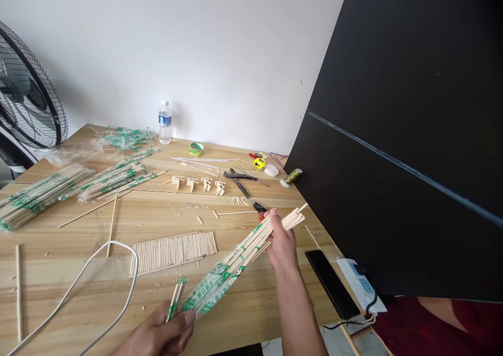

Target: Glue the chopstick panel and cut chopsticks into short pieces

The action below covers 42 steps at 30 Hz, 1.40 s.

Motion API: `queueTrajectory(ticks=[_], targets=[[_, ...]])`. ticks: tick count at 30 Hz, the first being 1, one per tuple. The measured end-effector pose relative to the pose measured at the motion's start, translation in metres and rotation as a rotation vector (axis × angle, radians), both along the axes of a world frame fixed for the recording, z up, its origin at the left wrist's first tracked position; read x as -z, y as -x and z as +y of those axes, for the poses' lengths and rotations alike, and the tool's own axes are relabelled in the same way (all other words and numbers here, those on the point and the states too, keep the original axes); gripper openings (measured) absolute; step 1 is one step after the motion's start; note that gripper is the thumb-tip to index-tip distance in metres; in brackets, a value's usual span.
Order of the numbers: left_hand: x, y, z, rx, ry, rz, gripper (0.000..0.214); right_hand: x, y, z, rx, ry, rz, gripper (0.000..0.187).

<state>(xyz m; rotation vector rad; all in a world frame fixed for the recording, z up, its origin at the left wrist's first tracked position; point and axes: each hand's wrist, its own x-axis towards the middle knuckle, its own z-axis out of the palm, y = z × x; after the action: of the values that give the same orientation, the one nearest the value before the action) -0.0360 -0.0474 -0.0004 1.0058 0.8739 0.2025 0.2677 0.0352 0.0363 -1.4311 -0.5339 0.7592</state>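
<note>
My right hand [281, 246] is closed round the bare ends of a bundle of wooden chopsticks [251, 246] that slopes down to the left. Its lower half sits in green-and-clear printed wrappers [210, 288]. My left hand [165, 335], at the bottom edge, grips the wrapped lower ends and a separate wrapped pair [175, 297] that sticks up from its fingers. Both hands are above the near edge of the wooden table [58, 272].
A mat of short cut sticks [173, 251] lies ahead, a white cable loop [102, 282] to its left. Piles of wrapped chopsticks [43, 193], pliers [238, 178], small stick assemblies [196, 182], a water bottle [165, 121], a phone [332, 282], a power strip [359, 288] and a black board [393, 162] surround them.
</note>
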Motion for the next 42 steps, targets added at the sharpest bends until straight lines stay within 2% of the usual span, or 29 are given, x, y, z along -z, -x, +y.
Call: queueTrajectory(ticks=[3,7,13,17,19,23,27,33,37,40,42], targets=[[-0.004,0.007,0.007,-0.013,-0.038,0.102,0.066,-0.004,0.004,-0.004,-0.021,-0.013,-0.006,0.062],[-0.008,0.008,0.018,-0.101,-0.118,0.087,0.064,-0.008,0.015,-0.009,-0.051,-0.037,-0.020,0.062],[-0.009,-0.016,0.024,-0.229,-0.234,0.047,0.063,-0.004,0.031,-0.011,-0.093,-0.063,-0.003,0.061],[-0.008,-0.026,0.026,-0.361,-0.165,-0.008,0.069,-0.001,0.032,-0.013,-0.088,-0.081,0.025,0.061],[-0.008,-0.027,0.027,-0.367,-0.181,-0.030,0.068,0.000,0.032,-0.014,-0.088,-0.098,0.015,0.060],[-0.007,-0.028,0.027,-0.287,-0.378,-0.002,0.045,0.003,0.034,-0.015,-0.066,-0.094,0.006,0.059],[-0.005,-0.029,0.025,-0.328,-0.464,0.042,0.048,0.008,0.036,-0.014,-0.058,-0.084,0.037,0.059],[-0.003,-0.032,0.016,-0.435,-0.391,0.044,0.047,0.013,0.041,-0.012,-0.030,-0.074,0.117,0.059],[0.005,-0.038,0.009,-0.521,-0.340,0.004,0.053,0.016,0.042,-0.009,-0.031,-0.047,0.137,0.060],[0.012,-0.037,0.006,-0.597,-0.259,-0.073,0.056,0.016,0.035,-0.008,0.021,-0.046,0.117,0.059],[0.015,-0.033,0.005,-0.602,-0.207,-0.098,0.057,0.015,0.028,-0.007,0.050,-0.049,0.101,0.059]])
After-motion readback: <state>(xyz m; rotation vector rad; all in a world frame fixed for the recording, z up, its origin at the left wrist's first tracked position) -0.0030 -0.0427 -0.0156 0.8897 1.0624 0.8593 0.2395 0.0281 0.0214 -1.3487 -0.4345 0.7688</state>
